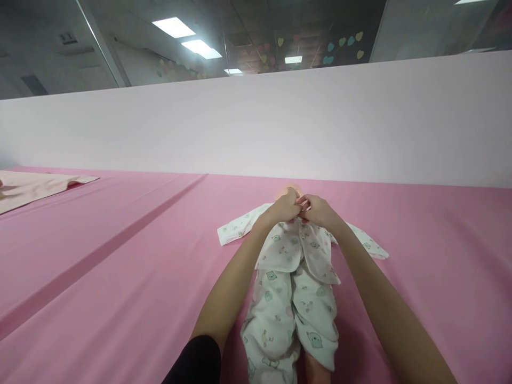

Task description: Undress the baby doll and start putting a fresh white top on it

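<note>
A: Well left of the baby doll (pixel 292 188), a pale cloth (pixel 36 188) on the pink sheet (pixel 168 277). Between cloth and doll, a long ridge (pixel 120 234) in the sheet. Trouble?

B: Little, I judge; both lie well apart from the doll.

A: Just left of the doll's trunk: one printed sleeve (pixel 240 226), spread out, no hand showing at the cuff.

B: If an arm sits short inside it, a tug at the neck could drag the garment sideways.

A: At the doll's neck: left hand (pixel 287 206), right hand (pixel 317 209) beside it. Fingers bent inward, tips meeting. Grasping cloth?

B: Cannot tell; the hands hide what is between. That is the main hazard: edges could be paired crooked, or the neck nipped, unseen.

A: On the doll's chest, below the hands: front-opening printed top (pixel 280 249), panels parting downward, one lower corner flared right.

B: Loose panels could skew if one side is pulled harder.

A: On the doll's legs, printed trousers (pixel 270 312); the right-hand trouser leg ends above bare shin.

B: Could ride higher if the doll is slid.

A: Right of the trunk, second sleeve (pixel 371 244), slanting outward.

B: Right forearm crosses above it; leaning down could pin it.
</note>
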Action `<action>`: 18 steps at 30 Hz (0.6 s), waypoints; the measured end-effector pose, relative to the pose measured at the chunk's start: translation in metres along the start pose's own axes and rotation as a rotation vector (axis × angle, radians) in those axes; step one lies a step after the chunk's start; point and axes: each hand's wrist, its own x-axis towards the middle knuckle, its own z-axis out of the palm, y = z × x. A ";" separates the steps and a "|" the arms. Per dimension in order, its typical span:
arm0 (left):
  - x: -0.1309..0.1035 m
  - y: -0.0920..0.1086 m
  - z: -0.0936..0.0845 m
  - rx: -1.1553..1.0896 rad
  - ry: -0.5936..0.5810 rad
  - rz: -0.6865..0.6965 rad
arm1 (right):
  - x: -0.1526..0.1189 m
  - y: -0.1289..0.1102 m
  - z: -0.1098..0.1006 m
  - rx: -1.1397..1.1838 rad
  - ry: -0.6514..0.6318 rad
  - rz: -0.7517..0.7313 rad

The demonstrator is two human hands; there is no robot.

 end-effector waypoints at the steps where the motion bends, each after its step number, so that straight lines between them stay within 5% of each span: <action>1: -0.003 0.001 -0.003 0.043 -0.024 -0.008 | 0.000 0.000 0.000 0.019 -0.034 0.001; 5: -0.012 0.008 -0.008 0.267 -0.054 -0.040 | 0.001 0.003 0.001 0.077 -0.123 0.004; 9: -0.014 0.011 -0.006 0.414 -0.022 -0.009 | 0.004 0.006 0.003 0.008 -0.059 -0.021; 18: -0.005 -0.003 -0.006 0.187 0.007 0.086 | 0.003 0.007 0.001 -0.083 0.062 -0.058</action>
